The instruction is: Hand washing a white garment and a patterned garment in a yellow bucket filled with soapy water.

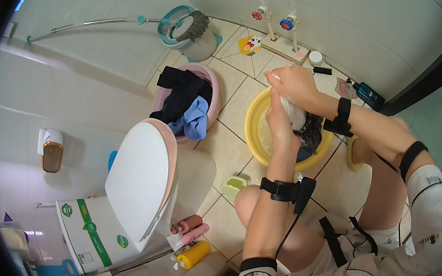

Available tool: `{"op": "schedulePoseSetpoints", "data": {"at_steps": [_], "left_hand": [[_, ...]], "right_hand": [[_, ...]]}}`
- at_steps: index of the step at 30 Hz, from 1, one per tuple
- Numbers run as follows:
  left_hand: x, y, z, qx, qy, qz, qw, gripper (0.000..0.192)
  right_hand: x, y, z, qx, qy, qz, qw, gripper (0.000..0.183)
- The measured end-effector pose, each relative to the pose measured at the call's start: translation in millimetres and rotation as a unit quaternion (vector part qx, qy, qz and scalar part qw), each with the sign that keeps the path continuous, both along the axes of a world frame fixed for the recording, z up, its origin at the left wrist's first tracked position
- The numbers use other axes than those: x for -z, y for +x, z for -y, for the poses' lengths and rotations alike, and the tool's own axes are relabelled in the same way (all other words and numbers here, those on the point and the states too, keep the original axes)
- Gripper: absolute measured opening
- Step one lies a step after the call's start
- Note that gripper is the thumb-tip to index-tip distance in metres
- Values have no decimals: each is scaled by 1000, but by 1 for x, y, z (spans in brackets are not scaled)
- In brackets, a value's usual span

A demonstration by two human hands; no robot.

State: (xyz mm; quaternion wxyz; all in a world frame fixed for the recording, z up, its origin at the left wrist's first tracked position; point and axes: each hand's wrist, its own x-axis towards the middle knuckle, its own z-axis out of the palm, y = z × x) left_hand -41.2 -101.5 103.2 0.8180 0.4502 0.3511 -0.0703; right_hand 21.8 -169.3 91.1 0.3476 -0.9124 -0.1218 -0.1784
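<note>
Both of my hands are over a round yellow plastic basin point(250, 138) on the tiled floor. My left hand point(280, 121) and my right hand point(296, 84) are pressed together around a bunched white cloth point(295, 116). A bit of white shows between the fingers at the top. Below them, a dark patterned fabric point(311, 134) and some dark blue fabric point(303, 154) lie in the basin. My forearms and hands hide much of the basin's right side.
Left of the basin, a pink tub point(210, 75) holds black and blue clothes point(187, 92). The toilet point(144, 179) stands nearer left, with bottles point(193, 255) beside it. A green soap box point(234, 185) sits before my knee. Behind are a mop bucket point(200, 48) and pipe valves point(286, 24).
</note>
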Motion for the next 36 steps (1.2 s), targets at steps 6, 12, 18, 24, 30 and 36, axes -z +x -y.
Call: {"op": "schedulePoseSetpoints", "data": {"at_steps": [6, 12, 18, 24, 30, 36], "left_hand": [[70, 30, -89, 310, -512, 419, 683, 35], [36, 17, -20, -15, -66, 11, 998, 42], [106, 32, -81, 315, -463, 381, 736, 33], [78, 18, -82, 189, -394, 350, 828, 37], [-6, -5, -18, -26, -94, 77, 992, 41], [36, 6, -73, 202, -298, 328, 873, 40]], "right_hand": [[-10, -59, -63, -15, -182, 78, 980, 26], [-1, -22, -12, -32, -161, 96, 982, 28], [-5, -50, -37, -117, -167, 178, 963, 30], [-25, -78, -54, -128, -181, 132, 966, 19], [-14, -37, -19, -93, -188, 81, 974, 16], [-16, -76, -53, -140, -167, 205, 954, 20]]}}
